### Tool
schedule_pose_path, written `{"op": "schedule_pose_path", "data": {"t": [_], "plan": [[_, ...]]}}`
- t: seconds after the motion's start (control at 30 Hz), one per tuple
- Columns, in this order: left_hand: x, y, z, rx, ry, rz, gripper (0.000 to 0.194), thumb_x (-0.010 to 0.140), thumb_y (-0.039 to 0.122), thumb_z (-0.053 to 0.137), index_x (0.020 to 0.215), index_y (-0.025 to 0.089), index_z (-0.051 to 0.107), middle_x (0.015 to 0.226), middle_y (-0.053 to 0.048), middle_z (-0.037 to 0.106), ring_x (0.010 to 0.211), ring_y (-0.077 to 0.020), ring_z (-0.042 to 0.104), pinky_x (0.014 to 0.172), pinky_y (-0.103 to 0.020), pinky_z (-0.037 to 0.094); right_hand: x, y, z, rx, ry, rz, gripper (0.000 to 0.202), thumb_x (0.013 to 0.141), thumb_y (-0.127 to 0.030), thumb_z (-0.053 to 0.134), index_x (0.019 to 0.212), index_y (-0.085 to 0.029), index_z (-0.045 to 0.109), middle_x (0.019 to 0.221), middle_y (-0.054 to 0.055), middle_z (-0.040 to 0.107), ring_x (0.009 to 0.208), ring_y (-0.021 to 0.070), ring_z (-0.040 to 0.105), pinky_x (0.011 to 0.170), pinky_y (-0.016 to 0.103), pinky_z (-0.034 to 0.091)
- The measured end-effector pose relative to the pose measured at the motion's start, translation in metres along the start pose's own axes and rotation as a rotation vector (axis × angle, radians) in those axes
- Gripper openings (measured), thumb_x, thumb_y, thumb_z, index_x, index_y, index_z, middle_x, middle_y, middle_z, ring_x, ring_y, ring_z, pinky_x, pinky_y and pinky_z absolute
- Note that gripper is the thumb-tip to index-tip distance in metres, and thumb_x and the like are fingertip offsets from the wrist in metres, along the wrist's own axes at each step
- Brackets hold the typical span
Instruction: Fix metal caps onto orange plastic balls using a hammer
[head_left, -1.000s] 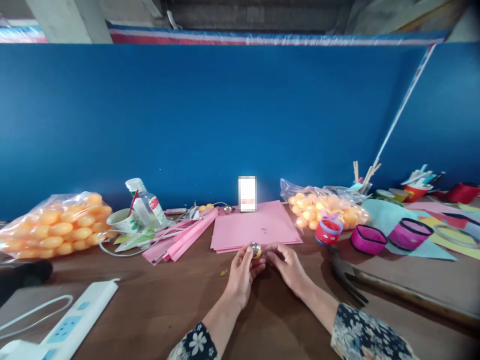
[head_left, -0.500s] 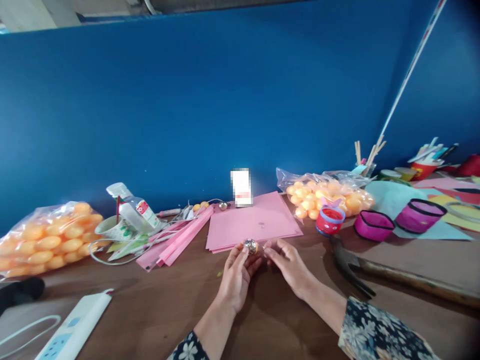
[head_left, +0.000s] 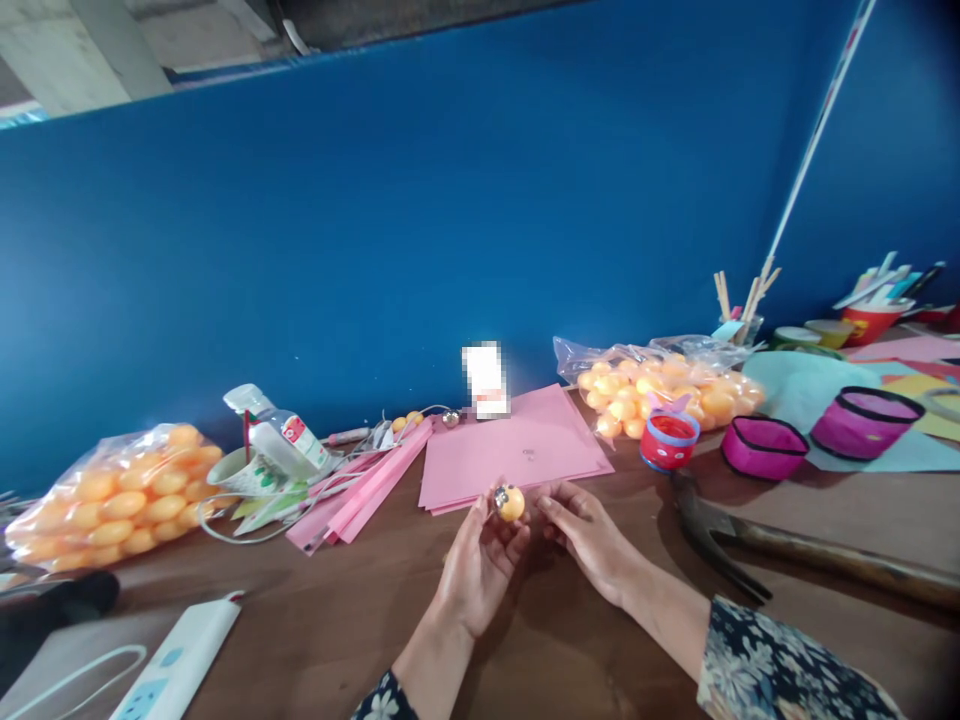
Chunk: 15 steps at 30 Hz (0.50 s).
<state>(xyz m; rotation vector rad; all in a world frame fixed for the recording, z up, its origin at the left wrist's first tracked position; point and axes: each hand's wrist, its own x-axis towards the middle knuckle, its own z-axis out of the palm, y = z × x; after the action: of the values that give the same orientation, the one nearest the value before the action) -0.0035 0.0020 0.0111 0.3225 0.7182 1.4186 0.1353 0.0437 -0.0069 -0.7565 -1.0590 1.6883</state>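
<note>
Blue panel [head_left: 420, 220] fills the far side; brown tabletop [head_left: 337, 625] runs in front of it. Bag of orange balls [head_left: 120, 505] on the left, stack of pink sheets [head_left: 510, 445] far-middle. Near-middle: both hands, apart w/ a narrow gap. L hand [head_left: 476, 580]: palm half up, fingers loosely curled, thumb + fingertips closed on the ball. R hand [head_left: 589, 530]: just beside, thumb & index drawn close, other fingers bent; can't tell if anything tiny's between them. Smallest: silver-and-orange ball [head_left: 511, 504], held up in L fingertips, near edge of the pink sheets; one pc or two, can't tell. Prob. light, stiff, smooth; could slip or roll, orange part maybe dents. Best hold: thumb vs. fingertips across its middle, gentle squeeze.
</note>
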Motion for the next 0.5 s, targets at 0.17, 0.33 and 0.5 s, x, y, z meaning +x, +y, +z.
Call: {"op": "schedule_pose_path", "data": {"t": [0.17, 0.33, 0.5], "plan": [[-0.0073, 0.0001, 0.0004, 0.07, -0.087, 0.003, 0.043, 0.076, 0.02, 0.06, 0.117, 0.027, 0.053, 0.089, -0.002, 0.063, 0.072, -0.0102, 0.06, 0.068, -0.023, 0.05, -0.0004, -0.0022, 0.0022, 0.043, -0.021, 0.029, 0.021, 0.072, -0.036, 0.066, 0.075, -0.019, 0.055, 0.06, -0.004, 0.051, 0.051, 0.0078, 0.044, 0.05, 0.019, 0.036], [-0.0059, -0.0005, -0.0018, 0.092, -0.101, 0.035, 0.045, 0.077, 0.018, 0.059, 0.12, 0.027, 0.05, 0.088, -0.002, 0.064, 0.075, -0.01, 0.06, 0.069, -0.024, 0.049, -0.0019, -0.0057, 0.0041, 0.055, -0.022, 0.045, 0.02, 0.073, -0.035, 0.066, 0.076, -0.018, 0.056, 0.064, -0.003, 0.055, 0.053, 0.0071, 0.045, 0.054, 0.019, 0.036], [-0.0008, -0.0012, -0.0031, 0.06, -0.051, 0.052, 0.04, 0.076, 0.017, 0.06, 0.116, 0.025, 0.054, 0.089, -0.003, 0.065, 0.074, -0.009, 0.06, 0.07, -0.022, 0.049, -0.0018, -0.0045, 0.0022, 0.004, -0.003, 0.027, 0.016, 0.075, -0.032, 0.065, 0.075, -0.018, 0.056, 0.061, -0.004, 0.053, 0.054, 0.0069, 0.046, 0.05, 0.018, 0.032]]}}
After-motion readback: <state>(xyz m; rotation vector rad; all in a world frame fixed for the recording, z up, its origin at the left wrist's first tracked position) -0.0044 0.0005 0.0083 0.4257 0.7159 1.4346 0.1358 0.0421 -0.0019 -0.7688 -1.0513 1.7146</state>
